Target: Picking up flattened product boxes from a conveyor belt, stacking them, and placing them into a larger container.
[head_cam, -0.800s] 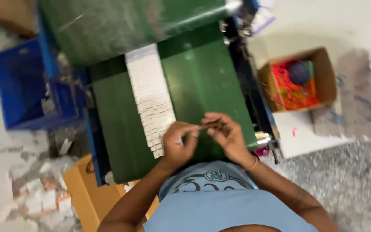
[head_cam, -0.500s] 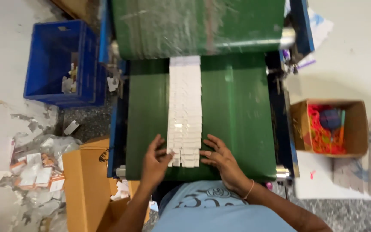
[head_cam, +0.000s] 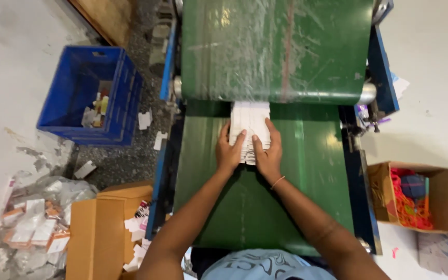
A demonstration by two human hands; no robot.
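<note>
Both arms now reach farther up the green conveyor belt than half a second ago, and the row of flat white paper cartons that stretched toward the person is squeezed into a short bundle. The left hand and right hand lie flat on it, fingers spread, pressing, not clenched. Its far end tucks under the upper belt roller.

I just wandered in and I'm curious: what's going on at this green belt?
A person leans over a green conveyor belt with both hands on a row of overlapping white flat cartons. The left hand and the right hand lie flat on its near end, just below the roller. A blue crate sits on the floor to one side, an open cardboard box to the other.
</note>
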